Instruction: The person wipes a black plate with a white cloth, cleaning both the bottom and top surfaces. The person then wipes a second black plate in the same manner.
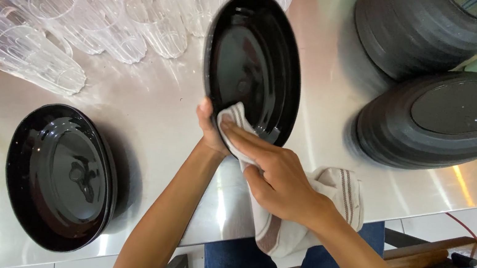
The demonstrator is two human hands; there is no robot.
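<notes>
Head cam: left hand (207, 125) gripping tilted black oval plate (255, 61) by its rim, right hand (278, 180) pressing striped cloth (302, 214) into it, over steel desk (149, 103).

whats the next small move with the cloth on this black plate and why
Probably sweep the cloth up across the plate. The right hand presses it only at the plate's lower rim, while the left hand holds that tilted plate by its edge, so the glossy upper part looks not yet covered.
</notes>
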